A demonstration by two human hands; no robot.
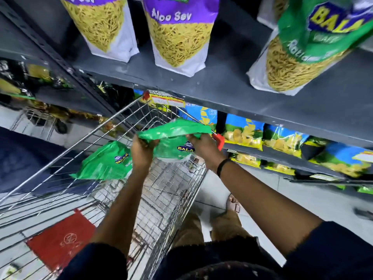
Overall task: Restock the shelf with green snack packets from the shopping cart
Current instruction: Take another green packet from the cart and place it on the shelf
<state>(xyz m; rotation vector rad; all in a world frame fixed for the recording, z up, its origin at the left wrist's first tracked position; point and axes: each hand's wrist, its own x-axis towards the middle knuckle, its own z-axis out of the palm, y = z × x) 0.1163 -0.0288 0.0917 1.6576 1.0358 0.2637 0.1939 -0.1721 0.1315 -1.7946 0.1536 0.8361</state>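
Both hands hold one green snack packet point(173, 134) above the wire shopping cart point(113, 122). My left hand point(142, 150) grips its left edge and my right hand point(203, 147) grips its right side. A second green packet point(105, 161) lies lower in the cart, to the left of my left hand. On the grey shelf point(222, 87) above, a green packet point(302, 49) stands at the right end. The picture is blurred.
Two purple Aloo Sev packets point(177, 35) stand on the same shelf, left of the green one. Blue and yellow chip packets point(282, 138) fill the lower shelves at right. The cart's red corner point(220, 141) is close to that lower shelf. A red flap point(60, 239) sits at the cart's near end.
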